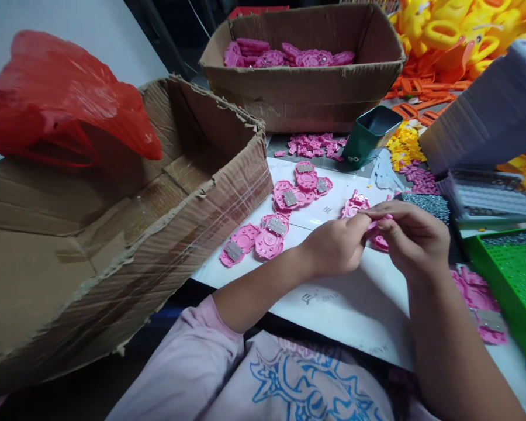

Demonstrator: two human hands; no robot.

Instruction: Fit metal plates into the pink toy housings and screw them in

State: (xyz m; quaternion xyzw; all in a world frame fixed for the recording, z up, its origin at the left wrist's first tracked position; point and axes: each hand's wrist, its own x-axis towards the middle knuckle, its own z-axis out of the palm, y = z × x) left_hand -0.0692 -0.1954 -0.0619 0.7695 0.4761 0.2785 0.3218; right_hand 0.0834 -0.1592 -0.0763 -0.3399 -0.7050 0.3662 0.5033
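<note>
My left hand [339, 245] and my right hand [416, 237] meet over the white table top [328, 316]. Between their fingertips they pinch a small pink plastic part [379, 223]; its exact shape is partly hidden by the fingers. Just behind the fingers lies a pink plastic shell [355, 204], and another pink piece [380, 243] shows below them. To the left, several pink shells with metal plates [272, 234] lie face up. More pink shells [482, 304] rest right of my right forearm.
An open cardboard box [193, 216] stands at the left, a red plastic bag [65, 99] over its edge. Behind is a carton [302, 96] of pink shells. Small pink parts [315, 145], a dark green cup [370, 137], a green tray [508, 275] and yellow toys [451, 35] surround the work area.
</note>
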